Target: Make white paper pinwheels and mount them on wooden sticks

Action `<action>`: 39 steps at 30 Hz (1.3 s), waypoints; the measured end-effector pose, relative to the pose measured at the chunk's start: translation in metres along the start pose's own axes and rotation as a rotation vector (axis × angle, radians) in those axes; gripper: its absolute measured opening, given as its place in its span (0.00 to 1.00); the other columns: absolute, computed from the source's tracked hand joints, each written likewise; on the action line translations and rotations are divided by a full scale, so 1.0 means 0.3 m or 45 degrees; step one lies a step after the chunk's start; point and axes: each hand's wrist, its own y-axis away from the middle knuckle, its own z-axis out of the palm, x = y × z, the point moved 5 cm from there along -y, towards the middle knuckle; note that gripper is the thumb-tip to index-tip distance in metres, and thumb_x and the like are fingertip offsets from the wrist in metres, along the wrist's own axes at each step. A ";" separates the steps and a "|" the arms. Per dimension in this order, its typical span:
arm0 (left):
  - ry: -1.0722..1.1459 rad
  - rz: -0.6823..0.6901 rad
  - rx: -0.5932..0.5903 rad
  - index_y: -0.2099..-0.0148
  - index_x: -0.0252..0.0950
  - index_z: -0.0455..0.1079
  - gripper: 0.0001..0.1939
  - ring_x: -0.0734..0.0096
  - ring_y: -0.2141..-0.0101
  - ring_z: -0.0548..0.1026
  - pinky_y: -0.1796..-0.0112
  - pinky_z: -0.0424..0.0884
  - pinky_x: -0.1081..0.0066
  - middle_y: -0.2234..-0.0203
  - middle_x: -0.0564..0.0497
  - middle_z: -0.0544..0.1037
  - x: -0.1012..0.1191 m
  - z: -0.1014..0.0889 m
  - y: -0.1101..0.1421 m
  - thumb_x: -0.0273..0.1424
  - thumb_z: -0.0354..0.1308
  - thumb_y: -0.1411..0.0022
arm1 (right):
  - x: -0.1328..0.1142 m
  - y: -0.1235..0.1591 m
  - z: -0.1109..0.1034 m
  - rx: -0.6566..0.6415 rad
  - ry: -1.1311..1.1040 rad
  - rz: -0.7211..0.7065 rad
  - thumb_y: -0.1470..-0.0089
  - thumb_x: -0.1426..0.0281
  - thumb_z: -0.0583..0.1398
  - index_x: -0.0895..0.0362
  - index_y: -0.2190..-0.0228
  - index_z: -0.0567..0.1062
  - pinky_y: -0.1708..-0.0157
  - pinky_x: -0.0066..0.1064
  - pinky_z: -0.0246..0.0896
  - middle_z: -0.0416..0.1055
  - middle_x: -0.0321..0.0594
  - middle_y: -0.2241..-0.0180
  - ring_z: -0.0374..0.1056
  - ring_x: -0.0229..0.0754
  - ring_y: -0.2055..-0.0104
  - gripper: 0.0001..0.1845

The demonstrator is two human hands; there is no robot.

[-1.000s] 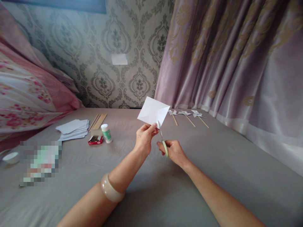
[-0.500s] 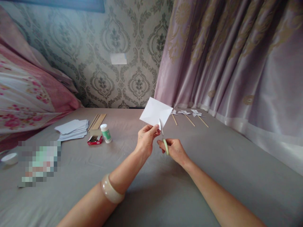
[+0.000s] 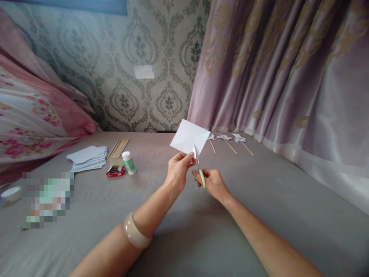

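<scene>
Head view: my left hand [image 3: 177, 170] pinches paper [image 3: 188, 135], my right hand [image 3: 215, 183] grips scissors [image 3: 202, 179]. One open red box [image 3: 116, 174] holds dark bits [image 3: 115, 169].

Landmark: patterned wall [image 3: 164, 46], pale grey with darker damask medallions; a small white rectangle [image 3: 144, 72] shows on it, and a dark-edged panel [image 3: 95, 5] cuts across its top left, bluish light around it. Right of the wall, a lilac curtain [image 3: 259, 77] with gold-brown motifs hangs in glossy folds; left of it, pink-and-white floral fabric [image 3: 34, 111] slopes down. In front of the wall, a broad flat surface [image 3: 184, 231] under creased grey cloth.
</scene>
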 end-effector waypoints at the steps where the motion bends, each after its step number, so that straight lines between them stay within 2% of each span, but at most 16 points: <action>1: 0.001 0.000 0.002 0.79 0.31 0.67 0.11 0.79 0.78 0.69 0.69 0.66 0.75 0.82 0.52 0.73 0.001 0.000 0.000 0.29 0.68 0.58 | 0.001 -0.001 0.000 0.002 0.000 0.000 0.57 0.52 0.61 0.57 0.86 0.67 0.81 0.27 0.48 0.62 0.33 0.87 0.53 0.33 0.83 0.23; 30: 0.023 -0.002 0.051 0.79 0.31 0.67 0.11 0.78 0.78 0.69 0.70 0.66 0.74 0.81 0.51 0.72 0.003 -0.007 -0.013 0.28 0.67 0.58 | 0.002 -0.001 0.011 0.024 0.008 0.037 0.58 0.52 0.62 0.58 0.86 0.67 0.81 0.26 0.48 0.63 0.34 0.87 0.54 0.32 0.83 0.23; 32: 0.030 0.015 0.076 0.79 0.31 0.67 0.11 0.79 0.77 0.69 0.70 0.66 0.75 0.81 0.52 0.72 0.016 -0.017 -0.026 0.28 0.67 0.58 | 0.002 -0.004 0.008 -0.022 0.077 0.041 0.57 0.52 0.61 0.59 0.86 0.68 0.81 0.26 0.48 0.62 0.33 0.87 0.54 0.32 0.83 0.23; 35: 0.000 0.008 0.177 0.79 0.32 0.65 0.10 0.79 0.78 0.69 0.71 0.66 0.76 0.83 0.54 0.70 0.041 -0.057 -0.059 0.28 0.66 0.58 | 0.003 -0.005 -0.010 -0.259 0.319 0.058 0.59 0.52 0.63 0.60 0.86 0.70 0.80 0.25 0.46 0.61 0.32 0.87 0.53 0.31 0.82 0.23; 37: -0.055 -0.035 0.276 0.79 0.33 0.65 0.09 0.79 0.78 0.68 0.72 0.65 0.77 0.84 0.55 0.69 0.052 -0.097 -0.085 0.27 0.64 0.59 | 0.018 -0.003 -0.045 -0.441 0.524 0.117 0.60 0.51 0.63 0.60 0.86 0.71 0.82 0.25 0.43 0.60 0.31 0.87 0.51 0.31 0.83 0.24; 39: -0.098 -0.074 0.334 0.78 0.33 0.66 0.08 0.79 0.79 0.69 0.73 0.64 0.77 0.83 0.55 0.70 0.058 -0.133 -0.110 0.25 0.63 0.61 | 0.043 -0.008 -0.111 -0.475 0.687 0.210 0.61 0.50 0.63 0.60 0.85 0.72 0.83 0.26 0.41 0.59 0.31 0.87 0.51 0.31 0.83 0.24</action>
